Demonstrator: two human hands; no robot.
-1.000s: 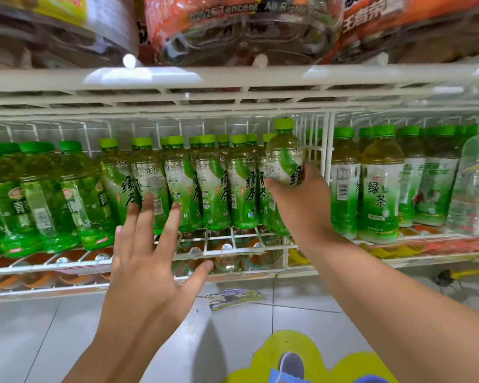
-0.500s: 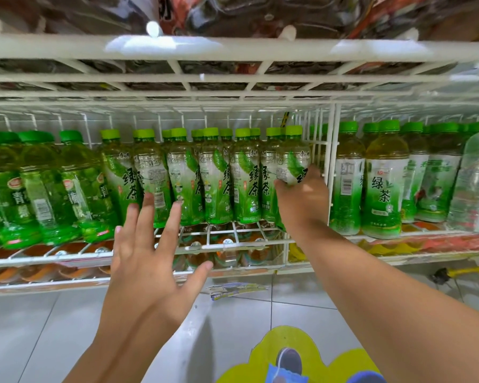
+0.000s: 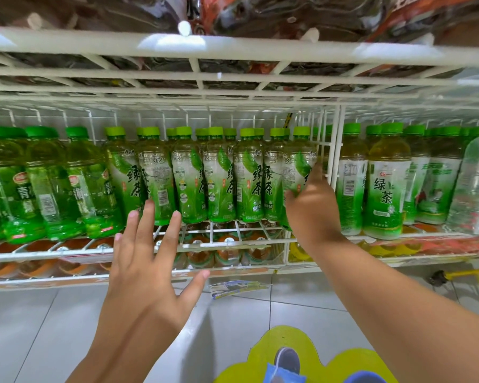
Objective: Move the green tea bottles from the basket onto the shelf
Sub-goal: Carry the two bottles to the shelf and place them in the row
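We note green-capped green tea bottles [image 3: 219,178] with green-and-white labels, a white wire shelf [image 3: 224,244], and pale grey floor tiles [image 3: 39,327].

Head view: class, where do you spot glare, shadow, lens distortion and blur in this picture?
In the head view, glare washes out patches of the upper shelf rail; the left hand casts a shadow on the floor tiles; the wide lens bows the shelf rails and stretches the plum drink bottles at the left edge; packets above the rail look smeared, while the right hand on the green tea bottle stays fairly sharp.
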